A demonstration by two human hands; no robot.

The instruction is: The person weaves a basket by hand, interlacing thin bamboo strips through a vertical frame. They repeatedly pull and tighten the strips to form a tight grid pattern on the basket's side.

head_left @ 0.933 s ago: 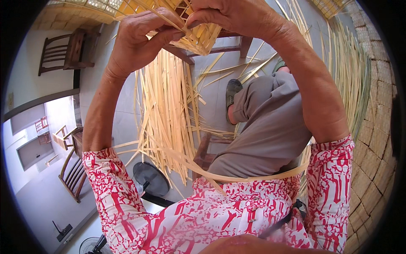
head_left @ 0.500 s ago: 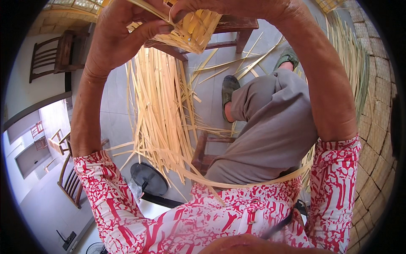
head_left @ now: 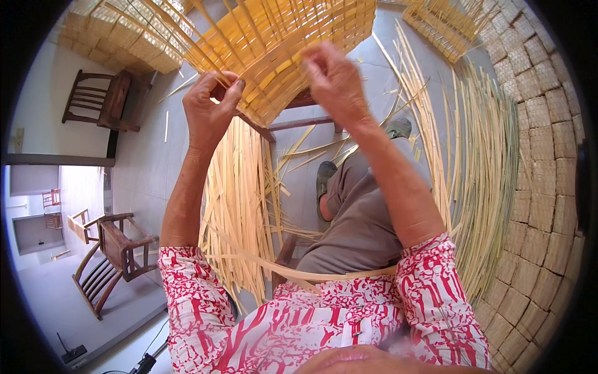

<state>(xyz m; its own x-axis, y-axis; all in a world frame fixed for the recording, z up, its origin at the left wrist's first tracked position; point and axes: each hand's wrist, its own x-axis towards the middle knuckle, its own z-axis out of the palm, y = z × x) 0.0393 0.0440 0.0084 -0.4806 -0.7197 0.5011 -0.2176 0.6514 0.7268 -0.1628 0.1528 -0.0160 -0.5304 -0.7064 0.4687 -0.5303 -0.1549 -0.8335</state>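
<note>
A partly woven yellow bamboo basket (head_left: 274, 84) rests on a dark wooden stool (head_left: 302, 123), with loose upright strips rising from its rim. At its near left corner my left hand (head_left: 215, 106) is closed, thumb and fingers pinching a bamboo strip at the edge. My right hand (head_left: 336, 81) is over the near right side of the basket, its fingers curled together and smeared by motion. What its fingertips hold, if anything, cannot be made out. A long pale bamboo strip (head_left: 293, 273) curves across my lap.
Pale split bamboo strips (head_left: 240, 206) lie on the floor below the basket, and a greener bundle (head_left: 486, 181) lies at the right. Stacked woven baskets (head_left: 536, 237) line the right side. Another basket (head_left: 445, 28) is at the far right. Wooden chairs (head_left: 103, 100) stand at the left.
More of the basket now shows at the top. My hands have come apart: the left stays at the corner, the right has moved away to the right along the side.
</note>
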